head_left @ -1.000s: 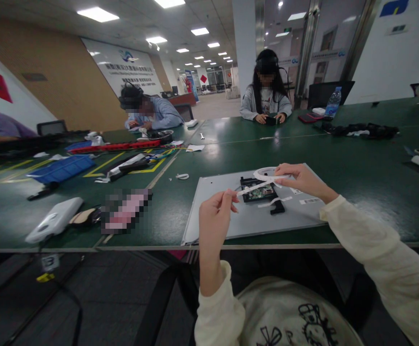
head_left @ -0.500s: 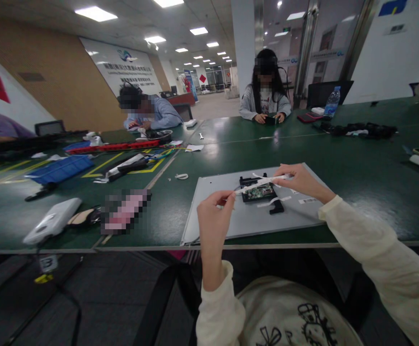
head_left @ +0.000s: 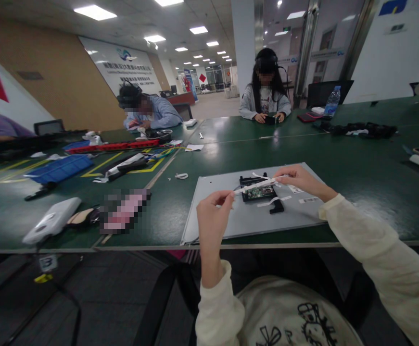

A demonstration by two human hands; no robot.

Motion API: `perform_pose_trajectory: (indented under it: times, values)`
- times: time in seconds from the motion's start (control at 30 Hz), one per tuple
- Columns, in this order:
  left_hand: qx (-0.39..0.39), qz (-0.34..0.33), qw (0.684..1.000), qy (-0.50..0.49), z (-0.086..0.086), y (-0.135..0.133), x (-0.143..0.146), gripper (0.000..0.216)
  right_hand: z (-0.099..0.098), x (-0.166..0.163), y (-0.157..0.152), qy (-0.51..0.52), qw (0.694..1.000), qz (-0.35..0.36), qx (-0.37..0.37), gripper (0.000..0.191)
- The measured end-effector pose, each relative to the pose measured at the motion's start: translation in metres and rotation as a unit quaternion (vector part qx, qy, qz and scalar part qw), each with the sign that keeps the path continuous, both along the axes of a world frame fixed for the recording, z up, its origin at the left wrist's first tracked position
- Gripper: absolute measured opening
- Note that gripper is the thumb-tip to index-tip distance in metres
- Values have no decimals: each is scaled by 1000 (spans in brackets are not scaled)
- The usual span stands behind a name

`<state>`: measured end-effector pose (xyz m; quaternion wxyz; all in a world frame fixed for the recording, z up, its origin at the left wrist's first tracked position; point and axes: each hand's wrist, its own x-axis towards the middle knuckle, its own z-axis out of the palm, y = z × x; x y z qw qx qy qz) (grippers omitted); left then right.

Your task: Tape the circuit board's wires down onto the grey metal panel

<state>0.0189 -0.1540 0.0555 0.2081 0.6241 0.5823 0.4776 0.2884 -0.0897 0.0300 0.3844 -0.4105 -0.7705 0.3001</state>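
One white strip [head_left: 254, 185] is held between the left hand [head_left: 214, 214] and right hand [head_left: 301, 179], thumb and fingers pinching at each, above the circuit board [head_left: 260, 192]. Handling the strip seems the present step; placing it would call for light, even tension. Below, the grey panel [head_left: 212, 211] nears the table [head_left: 368, 168]'s front edge, with open room rightward and beyond.

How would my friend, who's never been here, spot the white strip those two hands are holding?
On the big green table, find the gray panel at the near side. Over the circuit board there, the white strip runs from the left hand to the right hand. Unlike the lower strip, it is pinched by both hands.
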Motion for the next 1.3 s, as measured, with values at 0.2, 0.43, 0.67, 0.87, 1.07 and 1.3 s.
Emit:
perform_pose_trajectory:
  times: [0.2,0.43,0.67,0.87,1.07,1.3]
  values:
    - [-3,7,1000,-10,0,0,-2,24,-1,0,2,-17,999,-2,42,31]
    - [-8,19,999,-35,-3,4,-2,33,-6,-8,2,-89,974,-48,205,22]
    - [21,81,995,50,-8,6,-1,32,-10,-8,5,-131,945,-56,294,21]
    - [135,136,975,115,-9,8,5,32,-10,-5,5,-142,938,-69,310,23]
    - [249,6,940,232,-14,9,45,34,-11,-12,1,-177,927,-36,330,25]
    - [177,18,933,313,-35,12,81,20,-13,-17,0,-171,917,-28,360,24]
